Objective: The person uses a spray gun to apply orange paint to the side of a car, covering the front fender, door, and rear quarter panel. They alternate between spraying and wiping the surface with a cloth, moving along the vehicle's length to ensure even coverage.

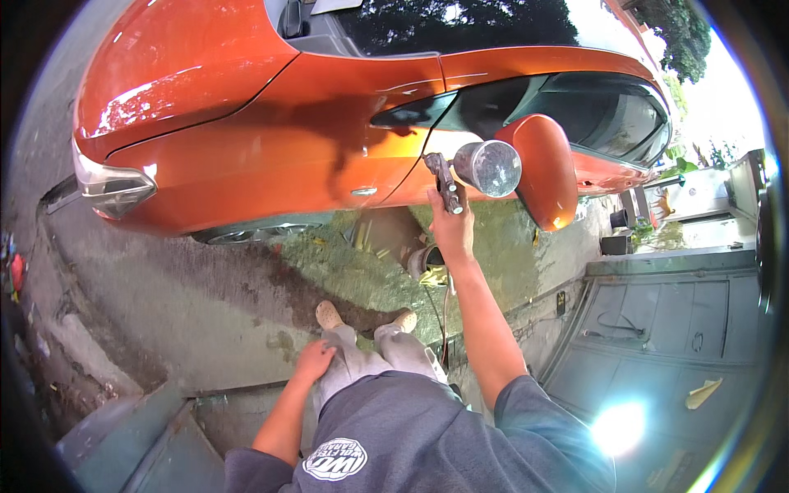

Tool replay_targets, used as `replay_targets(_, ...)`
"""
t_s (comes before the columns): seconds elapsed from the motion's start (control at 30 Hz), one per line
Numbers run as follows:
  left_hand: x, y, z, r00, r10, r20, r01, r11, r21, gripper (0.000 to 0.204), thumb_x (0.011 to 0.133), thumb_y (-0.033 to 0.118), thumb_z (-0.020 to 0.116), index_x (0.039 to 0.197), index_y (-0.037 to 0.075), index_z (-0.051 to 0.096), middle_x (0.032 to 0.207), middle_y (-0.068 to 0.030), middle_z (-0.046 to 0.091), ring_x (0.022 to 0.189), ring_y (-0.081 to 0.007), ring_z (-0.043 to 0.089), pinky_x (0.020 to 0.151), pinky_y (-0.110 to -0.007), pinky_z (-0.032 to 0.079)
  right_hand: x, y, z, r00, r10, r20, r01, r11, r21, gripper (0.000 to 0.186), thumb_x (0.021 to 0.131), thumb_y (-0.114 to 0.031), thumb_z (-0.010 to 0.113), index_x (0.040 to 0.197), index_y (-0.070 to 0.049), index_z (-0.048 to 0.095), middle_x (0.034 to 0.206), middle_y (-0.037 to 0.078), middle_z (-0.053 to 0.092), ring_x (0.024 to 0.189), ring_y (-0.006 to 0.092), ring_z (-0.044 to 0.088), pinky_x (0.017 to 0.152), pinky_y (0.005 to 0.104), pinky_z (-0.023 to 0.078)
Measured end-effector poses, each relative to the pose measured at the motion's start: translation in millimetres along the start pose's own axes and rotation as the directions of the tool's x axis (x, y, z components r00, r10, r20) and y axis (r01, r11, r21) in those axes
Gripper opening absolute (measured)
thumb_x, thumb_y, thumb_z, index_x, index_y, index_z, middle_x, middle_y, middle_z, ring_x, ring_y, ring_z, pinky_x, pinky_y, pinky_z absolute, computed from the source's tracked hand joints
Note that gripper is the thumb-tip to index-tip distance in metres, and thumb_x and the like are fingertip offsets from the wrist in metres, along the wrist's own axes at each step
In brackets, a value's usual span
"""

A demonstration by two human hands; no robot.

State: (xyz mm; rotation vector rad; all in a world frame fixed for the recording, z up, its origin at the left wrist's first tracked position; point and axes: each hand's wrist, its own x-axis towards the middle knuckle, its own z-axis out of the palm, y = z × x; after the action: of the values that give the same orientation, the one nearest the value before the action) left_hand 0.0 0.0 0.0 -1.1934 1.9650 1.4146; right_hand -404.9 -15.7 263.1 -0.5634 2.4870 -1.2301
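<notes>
My right hand (452,215) is raised at arm's length, gripping a metal spray gun (444,182) fitted with a round cup (486,168). The gun is in front of an orange car (271,140), by its side mirror (542,172); whether it touches the paint I cannot tell. A thin hose (445,324) hangs below my right hand. My left hand (316,358) rests low against my grey trouser leg, fingers loose, holding nothing that I can see.
I stand on stained concrete (205,304) beside the car. A rounded container (426,260) sits under my right hand. A grey metal panel (657,312) with a bright light lies at the right; a low ledge (123,427) is at lower left. Pots (620,218) and plants stand farther right.
</notes>
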Motion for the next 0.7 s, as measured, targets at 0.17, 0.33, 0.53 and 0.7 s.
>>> replay_targets(0.17, -7.6, 32.0, 34.0, 0.92, 0.358, 0.157, -0.384, 0.903, 0.192, 0.048, 0.102, 0.044, 0.056, 0.132, 0.008, 0.069, 0.126, -0.0209, 0.071, 0.116, -0.0385, 0.068, 0.1, -0.049, 0.053, 2.5, 72.7, 42.0, 0.998, -0.049, -0.043, 0.049, 0.999, -0.002, 0.045, 0.101, -0.038, 0.069, 0.133, -0.008, 0.061, 0.097, 0.025, 0.074, 0.089, 0.0444, 0.074, 0.077, 0.0521, 0.055)
replay_targets(0.33, -24.6, 60.7, 41.5, 0.911, 0.201, 0.361, -0.314, 0.905, 0.288, 0.036, 0.106, 0.041, 0.05, 0.117, 0.012, 0.069, 0.12, -0.0182, 0.073, 0.113, -0.0406, 0.068, 0.096, -0.054, 0.052, -17.3, 109.8, 51.4, 0.997, 0.069, 0.044, -0.073, 0.994, 0.083, 0.053, 0.1, -0.037, 0.069, 0.14, -0.005, 0.057, 0.095, 0.023, 0.073, 0.082, 0.0411, 0.071, 0.074, 0.0467, 0.054)
replay_targets(0.53, 56.7, 122.5, -2.9, 0.845, 0.478, -0.24, -0.5, 0.865, -0.037, 0.029, 0.095, 0.008, 0.064, 0.124, 0.004, 0.059, 0.127, -0.0222, 0.059, 0.121, -0.0434, 0.055, 0.101, -0.052, 0.046, -54.1, 116.6, 29.7, 0.974, 0.181, 0.137, -0.208, 0.954, 0.218, 0.072, 0.097, -0.043, 0.071, 0.152, -0.001, 0.049, 0.074, 0.016, 0.069, 0.053, 0.0217, 0.064, 0.058, 0.0385, 0.052)
replay_targets(0.7, 98.0, 328.3, -159.1, 0.077, 0.78, -0.621, -0.523, 0.562, 0.641, 0.097, 0.086, 0.039, 0.085, 0.161, 0.006, 0.034, 0.17, -0.0237, 0.019, 0.158, -0.0476, 0.014, 0.127, -0.06, 0.022, -99.8, 80.5, -16.4, 0.972, 0.147, 0.181, -0.184, 0.96, 0.209, 0.047, 0.1, -0.03, 0.072, 0.134, 0.001, 0.062, 0.088, 0.02, 0.073, 0.065, 0.028, 0.071, 0.065, 0.0423, 0.054)
